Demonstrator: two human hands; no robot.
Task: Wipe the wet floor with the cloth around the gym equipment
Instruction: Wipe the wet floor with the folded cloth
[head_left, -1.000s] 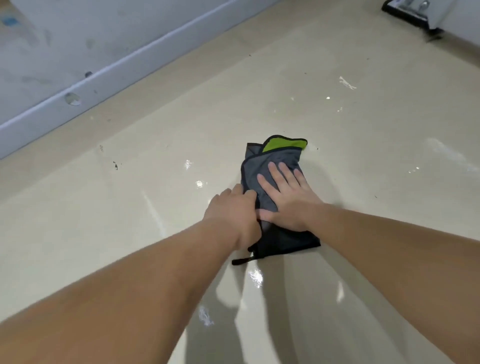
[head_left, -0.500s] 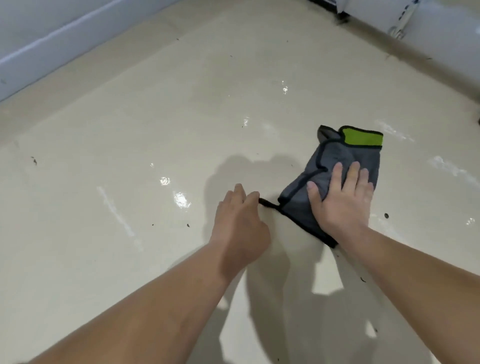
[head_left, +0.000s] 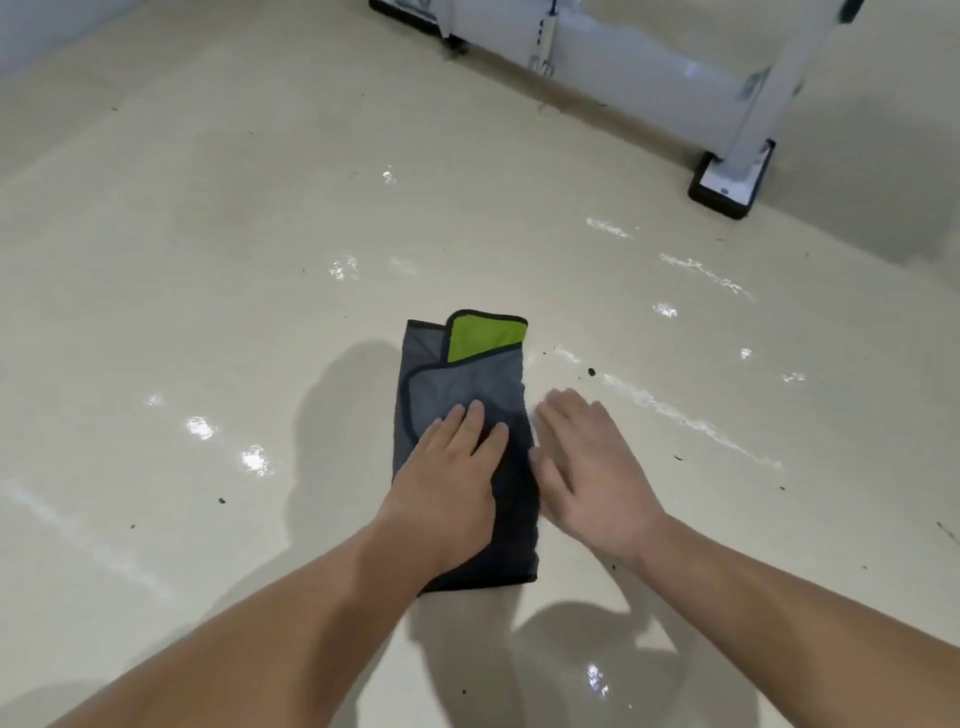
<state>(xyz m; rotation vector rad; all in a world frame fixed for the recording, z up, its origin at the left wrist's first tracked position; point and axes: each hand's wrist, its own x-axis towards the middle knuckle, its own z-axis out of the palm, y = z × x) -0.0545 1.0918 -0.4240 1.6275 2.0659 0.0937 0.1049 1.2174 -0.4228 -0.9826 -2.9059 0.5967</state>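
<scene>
A folded grey cloth (head_left: 462, 379) with black edging and a lime-green corner lies flat on the glossy beige floor (head_left: 208, 260). My left hand (head_left: 447, 488) presses palm-down on the cloth's near half, fingers together and pointing away from me. My right hand (head_left: 592, 467) rests flat on the bare floor just right of the cloth, its thumb at the cloth's right edge, holding nothing. Wet streaks and droplets (head_left: 685, 415) glint on the floor to the right of the hands.
White gym equipment frame (head_left: 623, 67) runs along the back right, with a slanted leg ending in a black-rimmed foot (head_left: 730, 182). More wet glints (head_left: 254, 457) and dark specks dot the floor at left. A pale wall base shows at the far top left.
The cloth has slid back left to the middle. My left hand has come onto it, and my right hand has come off it onto the floor beside it.
</scene>
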